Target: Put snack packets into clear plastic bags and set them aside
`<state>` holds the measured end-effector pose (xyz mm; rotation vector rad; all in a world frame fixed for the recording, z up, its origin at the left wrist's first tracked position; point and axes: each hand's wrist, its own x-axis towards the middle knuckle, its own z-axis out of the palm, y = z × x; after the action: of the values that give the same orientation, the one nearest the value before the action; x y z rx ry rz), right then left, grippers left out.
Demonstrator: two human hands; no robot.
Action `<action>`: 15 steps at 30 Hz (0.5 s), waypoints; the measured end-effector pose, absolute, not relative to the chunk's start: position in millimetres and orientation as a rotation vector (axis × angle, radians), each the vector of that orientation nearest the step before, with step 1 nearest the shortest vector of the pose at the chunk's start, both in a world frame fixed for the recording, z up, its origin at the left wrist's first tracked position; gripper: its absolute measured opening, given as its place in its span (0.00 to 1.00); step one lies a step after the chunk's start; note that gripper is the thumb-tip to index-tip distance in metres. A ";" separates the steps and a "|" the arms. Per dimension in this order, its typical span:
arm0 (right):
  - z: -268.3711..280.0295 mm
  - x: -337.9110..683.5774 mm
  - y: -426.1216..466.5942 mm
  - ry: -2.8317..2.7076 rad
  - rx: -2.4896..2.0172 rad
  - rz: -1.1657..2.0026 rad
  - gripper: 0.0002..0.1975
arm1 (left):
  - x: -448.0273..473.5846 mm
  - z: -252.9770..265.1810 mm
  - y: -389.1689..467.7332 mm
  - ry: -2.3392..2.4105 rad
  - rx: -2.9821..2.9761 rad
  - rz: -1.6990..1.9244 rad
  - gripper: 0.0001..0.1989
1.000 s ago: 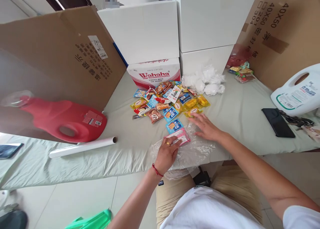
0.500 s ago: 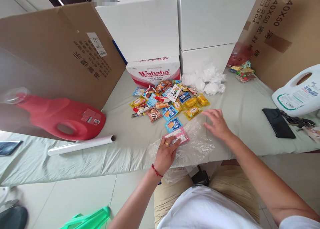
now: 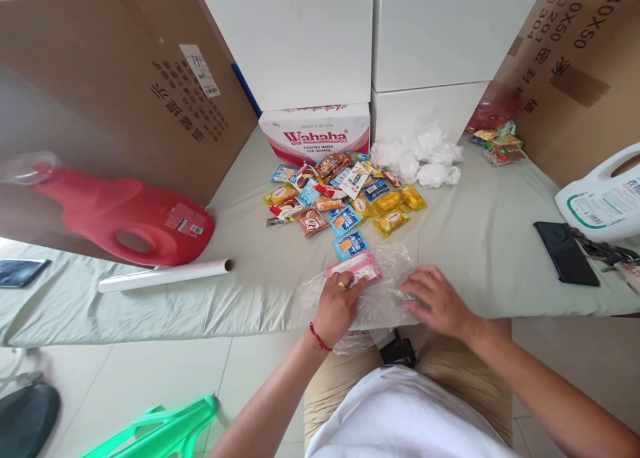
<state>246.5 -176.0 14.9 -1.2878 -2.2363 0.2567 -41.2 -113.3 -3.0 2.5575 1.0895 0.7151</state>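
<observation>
My left hand (image 3: 341, 305), with a ring and a red string bracelet, has its fingers closed over the near edge of a pink packet (image 3: 364, 266). The packet lies flat on a crumpled clear plastic bag (image 3: 385, 305), which hangs partly over the table's front edge. My right hand (image 3: 437, 301) is at the bag's right side, fingers loosely spread and nothing in them; I cannot tell if the fingertips touch the plastic. Just beyond the pink packet is a blue snack packet (image 3: 350, 245). Behind it spreads a pile of wrapped snacks (image 3: 330, 203), with a yellow-wrapped one (image 3: 391, 223) on the right.
A red detergent bottle (image 3: 135, 215) and a white roll (image 3: 165, 276) lie left. At the back stand a Wahaha box (image 3: 315, 135) and white bundled plastic bags (image 3: 433, 158). To the right are a black phone (image 3: 565, 253) and a white jug (image 3: 605, 201). Cardboard (image 3: 130, 78) walls the left.
My right hand has come down and nearer, from beside the yellow snacks to the plastic bag's right edge. My left hand stays on the pink packet. The view has shifted slightly.
</observation>
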 end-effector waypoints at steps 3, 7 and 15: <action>4.1 211.4 -206.7 -2.361 -1.178 0.273 0.24 | -40.7 13.5 -108.4 1.030 2.490 0.562 0.29; -5.3 188.9 -213.1 -2.219 -1.224 0.293 0.12 | -40.8 33.4 -94.0 0.935 2.385 0.405 0.29; 53.6 195.9 -118.8 -2.180 -1.010 0.674 0.15 | -42.5 33.2 -72.5 0.818 2.172 0.398 0.21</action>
<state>195.9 -118.8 53.6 -1.0098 -2.1797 0.6743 -42.5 -72.5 33.2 2.1724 0.8185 0.3979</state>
